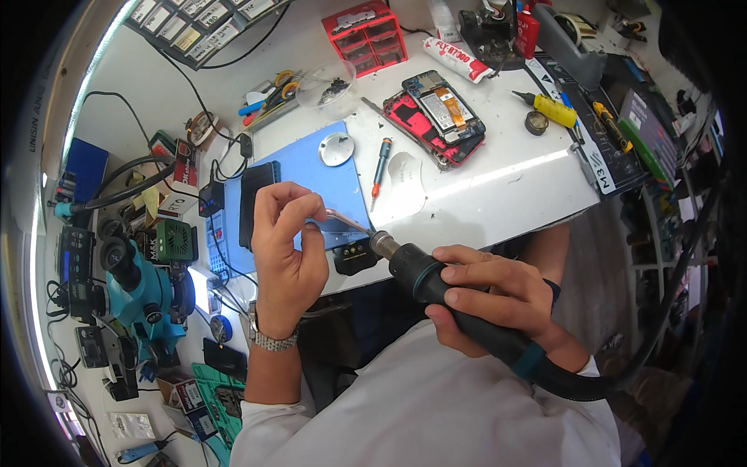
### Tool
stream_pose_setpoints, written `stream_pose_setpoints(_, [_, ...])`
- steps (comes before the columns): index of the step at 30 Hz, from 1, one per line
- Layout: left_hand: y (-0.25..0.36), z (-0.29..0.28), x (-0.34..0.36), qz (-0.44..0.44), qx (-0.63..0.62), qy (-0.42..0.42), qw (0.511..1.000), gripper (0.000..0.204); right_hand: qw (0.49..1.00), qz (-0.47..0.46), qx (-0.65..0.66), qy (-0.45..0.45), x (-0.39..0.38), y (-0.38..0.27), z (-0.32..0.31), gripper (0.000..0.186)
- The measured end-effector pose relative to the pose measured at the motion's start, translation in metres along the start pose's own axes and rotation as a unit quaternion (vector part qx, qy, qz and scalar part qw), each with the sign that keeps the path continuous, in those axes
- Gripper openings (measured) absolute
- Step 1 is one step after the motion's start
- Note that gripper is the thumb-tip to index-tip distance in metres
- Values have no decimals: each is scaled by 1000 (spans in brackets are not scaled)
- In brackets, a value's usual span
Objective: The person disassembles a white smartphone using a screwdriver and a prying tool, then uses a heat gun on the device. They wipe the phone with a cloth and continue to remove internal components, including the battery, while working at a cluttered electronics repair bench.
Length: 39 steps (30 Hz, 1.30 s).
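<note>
Head view, left hand (289, 247) pinching metal tool (348, 221), right hand (502, 292) gripping hot-air handle (498, 335)

- Left hand (286, 253) is partly covering the black phone (250, 196).
- Right fingers (486, 272) are hiding some of the hot-air gun (412, 268).
- Upper edge is cropping the labelled organizer (201, 27).

Large lettering is printed along the white tube (457, 61) at the rear of the worktop (498, 183), and light lettering stands on the red bottle (527, 35) near it. Dark writing marks the white labels (211, 14) at upper left. Printed characters also stand on the white strip (600, 171) at right and the red box (185, 162) at left.
</note>
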<state>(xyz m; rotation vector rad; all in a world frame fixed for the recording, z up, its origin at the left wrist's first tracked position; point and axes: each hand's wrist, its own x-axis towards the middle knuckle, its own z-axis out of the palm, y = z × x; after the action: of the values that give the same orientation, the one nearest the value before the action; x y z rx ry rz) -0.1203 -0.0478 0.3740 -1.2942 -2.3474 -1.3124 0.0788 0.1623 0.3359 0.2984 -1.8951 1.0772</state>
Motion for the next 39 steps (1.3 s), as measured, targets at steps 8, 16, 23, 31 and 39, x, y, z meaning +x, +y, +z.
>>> stream_pose_setpoints(8, [-9,-2,-1,26,16,-6,1000,40,997,-13,72,36,13,-12,-6,49])
stream_pose_setpoints(16, [-6,-1,-1,7,12,-9,1000,41,1000,2,30,10,2,-5,-7,47])
stream_pose_setpoints(23, [9,-2,2,0,23,4,1000,34,966,35,-145,209,32,23,-74,28])
stream_pose_setpoints(31, [14,10,7,2,38,51,998,22,878,178,-219,387,180,164,-158,28])
stream_pose_setpoints(39, [16,2,1,2,41,55,998,22,901,244,-315,172,252,267,-140,47])
